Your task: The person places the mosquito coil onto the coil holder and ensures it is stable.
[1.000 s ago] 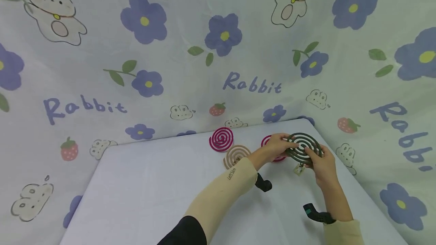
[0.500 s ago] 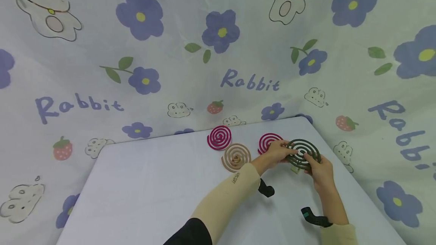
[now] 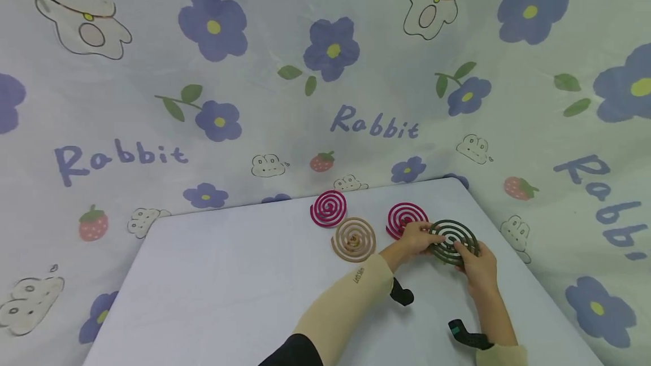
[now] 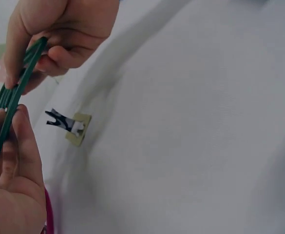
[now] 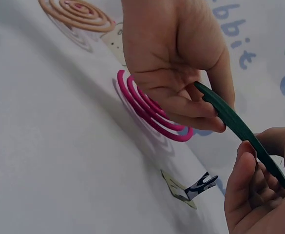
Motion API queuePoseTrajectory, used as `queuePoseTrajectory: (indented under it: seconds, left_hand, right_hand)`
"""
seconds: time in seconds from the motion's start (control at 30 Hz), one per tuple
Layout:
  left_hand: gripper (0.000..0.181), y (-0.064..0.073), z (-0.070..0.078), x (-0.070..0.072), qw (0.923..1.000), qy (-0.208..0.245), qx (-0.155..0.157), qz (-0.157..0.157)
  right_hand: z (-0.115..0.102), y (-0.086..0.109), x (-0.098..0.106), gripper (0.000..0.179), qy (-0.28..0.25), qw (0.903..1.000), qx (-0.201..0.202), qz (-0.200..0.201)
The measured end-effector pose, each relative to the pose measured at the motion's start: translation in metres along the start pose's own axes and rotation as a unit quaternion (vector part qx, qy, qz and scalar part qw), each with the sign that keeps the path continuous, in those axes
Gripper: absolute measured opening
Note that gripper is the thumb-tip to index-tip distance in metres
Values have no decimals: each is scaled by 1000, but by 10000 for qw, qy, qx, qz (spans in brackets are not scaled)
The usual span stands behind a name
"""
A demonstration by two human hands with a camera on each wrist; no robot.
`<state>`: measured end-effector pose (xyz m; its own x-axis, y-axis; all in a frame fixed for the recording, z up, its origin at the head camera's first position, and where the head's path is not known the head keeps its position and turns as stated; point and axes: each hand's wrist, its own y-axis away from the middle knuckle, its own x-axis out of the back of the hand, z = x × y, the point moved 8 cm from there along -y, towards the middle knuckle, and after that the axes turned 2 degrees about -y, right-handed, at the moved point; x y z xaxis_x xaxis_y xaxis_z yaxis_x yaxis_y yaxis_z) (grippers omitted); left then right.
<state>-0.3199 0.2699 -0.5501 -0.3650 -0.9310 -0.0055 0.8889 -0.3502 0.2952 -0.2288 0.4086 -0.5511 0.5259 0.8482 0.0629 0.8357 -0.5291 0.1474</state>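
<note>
A dark green mosquito coil [image 5: 239, 127] is held in the air between both hands. My left hand [image 3: 418, 239] pinches its left edge, thumb on top and fingers beneath. On the opposite edge, my right hand [image 3: 479, 267] grips it the same way, its thumb reaching over the rings. Below the coil, a small stand [image 4: 78, 129] with a yellowish square base and a forked, shiny upright piece sits on the white table. Just behind the left hand is a pink coil [image 3: 405, 212], raised a little over its shadow in the right wrist view.
A tan coil [image 3: 367, 240] lies left of the left hand, with a second pink coil [image 3: 328, 208] behind it near the back edge. The white table [image 3: 229, 287] meets a curtain [image 3: 274, 123] printed with flowers and rabbits. Black wrist straps [image 3: 470, 336] sit on both arms.
Both hands have lowered the green coil toward the table. The stand, visible under it a second ago, is now hidden in the head view. More of the right-hand pink coil shows.
</note>
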Motion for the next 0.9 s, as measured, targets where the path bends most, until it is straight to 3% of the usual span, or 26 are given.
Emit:
queuePoseTrajectory:
  seconds: [0.17, 0.3, 0.5, 0.7, 0.9]
  left_hand:
    - [14, 2, -6, -11, 9996, 204, 54, -167]
    - [15, 3, -8, -15, 9998, 211, 57, -32]
    - [19, 1, -17, -16, 9994, 90, 52, 326]
    - [20, -2, -25, -15, 9993, 262, -11, 283]
    - [22, -4, -26, -6, 9988, 186, -25, 447]
  right_hand:
    - [5, 3, 10, 45, -87, 9998, -34, 157]
    - [8, 3, 15, 46, -134, 9996, -84, 222]
    - [12, 4, 18, 47, 113, 9995, -126, 260]
    - [17, 3, 17, 48, 279, 9989, -178, 320]
    - [21, -1, 8, 46, 281, 9986, -268, 350]
